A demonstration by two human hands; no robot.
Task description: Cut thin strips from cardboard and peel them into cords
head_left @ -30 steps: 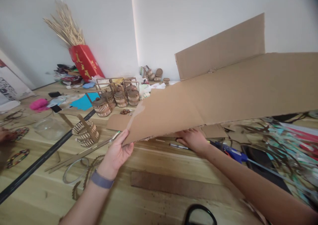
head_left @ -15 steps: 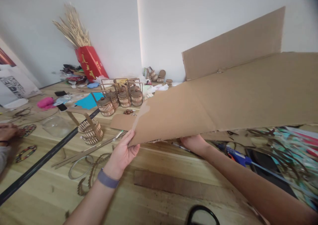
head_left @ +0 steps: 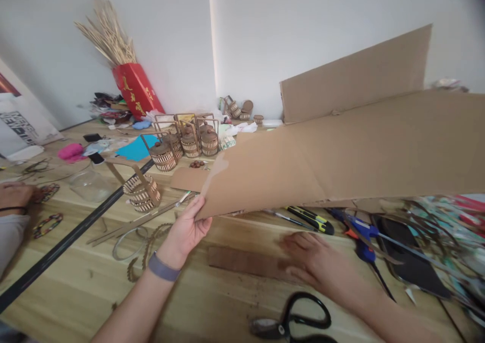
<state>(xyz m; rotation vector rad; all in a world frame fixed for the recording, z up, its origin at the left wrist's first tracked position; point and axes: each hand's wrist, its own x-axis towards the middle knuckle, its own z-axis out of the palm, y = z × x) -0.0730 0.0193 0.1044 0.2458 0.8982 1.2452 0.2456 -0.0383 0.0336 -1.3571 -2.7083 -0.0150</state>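
Pinching the big cardboard sheet by its corner, the left hand is nearest; its long axis runs toward the bench's right edge. Right hand's thumb-apart, by the brown strip.

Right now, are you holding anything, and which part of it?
The left hand pinches the large cardboard sheet by its near left corner; whether the right hand grips anything can't be told.

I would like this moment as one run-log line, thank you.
left hand: gripping cardboard sheet | right hand: open, at brown strip | scissors: on table
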